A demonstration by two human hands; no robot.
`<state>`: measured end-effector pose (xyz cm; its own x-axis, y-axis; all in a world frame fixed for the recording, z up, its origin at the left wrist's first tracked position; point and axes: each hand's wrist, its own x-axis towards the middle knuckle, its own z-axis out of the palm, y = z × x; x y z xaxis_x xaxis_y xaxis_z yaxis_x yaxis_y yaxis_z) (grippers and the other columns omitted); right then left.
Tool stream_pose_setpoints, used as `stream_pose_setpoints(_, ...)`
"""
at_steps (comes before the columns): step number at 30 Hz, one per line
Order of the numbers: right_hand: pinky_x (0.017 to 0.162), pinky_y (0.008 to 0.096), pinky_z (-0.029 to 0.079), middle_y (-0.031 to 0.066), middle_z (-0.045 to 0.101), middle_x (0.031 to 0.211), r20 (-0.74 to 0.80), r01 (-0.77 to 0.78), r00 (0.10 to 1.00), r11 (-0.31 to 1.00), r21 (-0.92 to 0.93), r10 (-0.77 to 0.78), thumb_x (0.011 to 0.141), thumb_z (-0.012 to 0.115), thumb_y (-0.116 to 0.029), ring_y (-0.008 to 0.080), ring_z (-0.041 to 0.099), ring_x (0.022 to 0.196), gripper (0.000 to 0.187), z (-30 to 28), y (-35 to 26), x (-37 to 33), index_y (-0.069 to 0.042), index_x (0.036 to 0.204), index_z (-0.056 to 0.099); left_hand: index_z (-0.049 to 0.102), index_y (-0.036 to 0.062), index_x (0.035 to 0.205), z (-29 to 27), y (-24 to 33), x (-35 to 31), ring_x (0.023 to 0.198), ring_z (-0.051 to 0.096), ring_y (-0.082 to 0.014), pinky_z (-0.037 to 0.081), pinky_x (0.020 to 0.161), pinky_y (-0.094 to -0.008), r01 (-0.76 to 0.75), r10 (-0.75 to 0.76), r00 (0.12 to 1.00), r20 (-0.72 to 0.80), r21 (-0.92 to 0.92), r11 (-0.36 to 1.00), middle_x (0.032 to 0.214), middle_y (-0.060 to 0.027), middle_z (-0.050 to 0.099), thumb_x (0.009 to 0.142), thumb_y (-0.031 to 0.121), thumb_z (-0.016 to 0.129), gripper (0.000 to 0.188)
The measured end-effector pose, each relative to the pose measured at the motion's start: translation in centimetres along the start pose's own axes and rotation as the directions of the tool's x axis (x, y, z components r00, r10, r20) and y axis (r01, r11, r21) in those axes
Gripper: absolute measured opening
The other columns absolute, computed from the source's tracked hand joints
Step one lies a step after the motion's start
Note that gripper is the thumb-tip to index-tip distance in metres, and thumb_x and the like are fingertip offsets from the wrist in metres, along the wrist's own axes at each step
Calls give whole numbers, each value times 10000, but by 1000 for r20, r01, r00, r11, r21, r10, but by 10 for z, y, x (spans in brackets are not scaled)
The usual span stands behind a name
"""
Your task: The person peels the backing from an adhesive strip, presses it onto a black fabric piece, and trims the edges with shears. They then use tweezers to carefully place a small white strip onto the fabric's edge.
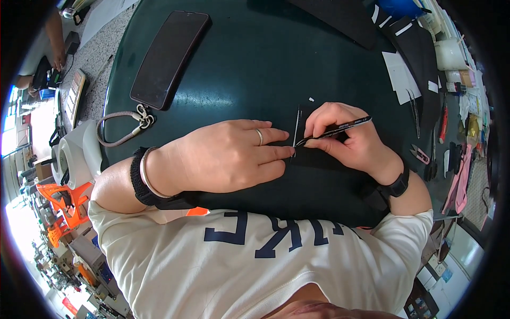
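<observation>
My left hand (228, 157) lies flat on the dark green table with its fingers stretched to the right. Its fingertips press beside a thin white strip (296, 127) that runs along a small black piece (303, 110). In my right hand (345, 135) is a slim pair of black tweezers (345, 126), pinched between thumb and fingers. Their bent tip touches down near the strip's lower end, close to my left fingertips. Part of the black piece is hidden under my hands. A tiny white scrap (311, 99) lies just beyond them.
A dark phone (170, 58) with a corded wrist strap (114, 127) lies at the far left. White paper (401, 77), metal tweezers (414, 114), small snips (419, 154) and black sheet pieces (340, 18) lie to the right and far side. Another person's hand (57, 56) shows at upper left.
</observation>
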<state>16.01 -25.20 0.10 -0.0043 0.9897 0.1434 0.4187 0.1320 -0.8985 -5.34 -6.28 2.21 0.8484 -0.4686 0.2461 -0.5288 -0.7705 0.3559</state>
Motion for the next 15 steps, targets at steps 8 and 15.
stream_pose_setpoints(8, 751, 291, 516, 86, 698, 952, 30, -142, 990, 985, 100, 139, 861, 815, 25, 179, 667, 837, 266, -4, 0, -3, -68, 961, 587, 714, 65, 975, 1, 0, -1, 1235, 693, -315, 584, 1046, -462, -5, 5, 1000, -5, 2, 1000, 1286, -111, 735, 854, 128, 717, 136)
stream_pose_setpoints(15, 753, 292, 517, 83, 698, 946, 33, -45, 998, 999, 7, 45, 861, 825, 7, 177, 668, 836, 269, -3, 1, -2, -71, 957, 586, 710, 75, 968, 3, 3, 0, 1236, 694, -305, 588, 1035, -458, -12, 12, 1000, -1, -14, 1000, 1288, -94, 736, 860, 130, 714, 121)
